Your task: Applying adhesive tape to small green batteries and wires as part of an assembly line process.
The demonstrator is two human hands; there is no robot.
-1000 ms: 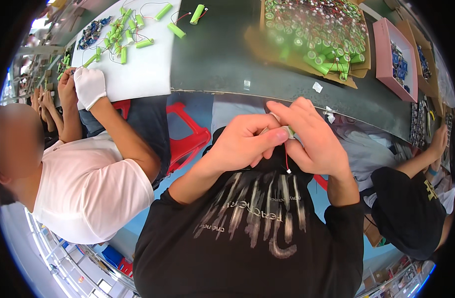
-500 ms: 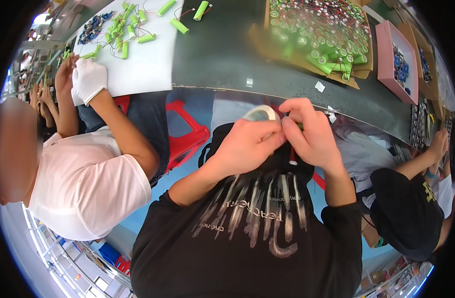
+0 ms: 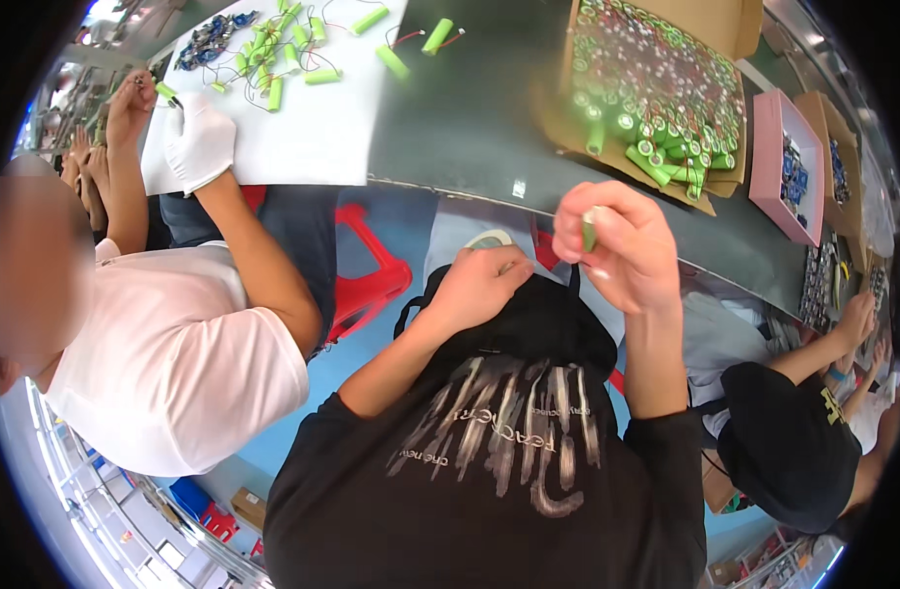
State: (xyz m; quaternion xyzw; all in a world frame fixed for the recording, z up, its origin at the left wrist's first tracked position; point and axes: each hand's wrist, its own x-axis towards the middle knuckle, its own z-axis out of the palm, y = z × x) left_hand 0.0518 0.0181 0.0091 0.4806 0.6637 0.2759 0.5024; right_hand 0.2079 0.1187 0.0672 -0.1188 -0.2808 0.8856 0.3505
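Note:
My right hand (image 3: pixel 622 245) is raised by the table edge, its fingers closed on a green cylindrical battery cell (image 3: pixel 588 233), mostly hidden by the fingers. Lower and to the left, my left hand (image 3: pixel 479 287) is curled in front of my lap. A roll of tape (image 3: pixel 489 239) shows as a pale ring just behind its knuckles and appears gripped by it; the fingers that hold it are mostly hidden. Beyond my right hand, an open cardboard box (image 3: pixel 710 203) is packed with upright green cells with red and black leads.
On the dark table (image 3: pixel 470 118), loose green cells (image 3: pixel 437 36) lie beside a white sheet (image 3: pixel 342 128) bearing more wired cells and blue circuit boards (image 3: pixel 212 41). A pink box (image 3: pixel 764 196) stands right. A white-gloved co-worker (image 3: pixel 175 363) sits left, another person (image 3: pixel 794 432) right.
My hands were together and have come apart. The right one has risen slightly with the cell; the left one has drawn slightly left, the tape roll moving with it. The view has shifted.

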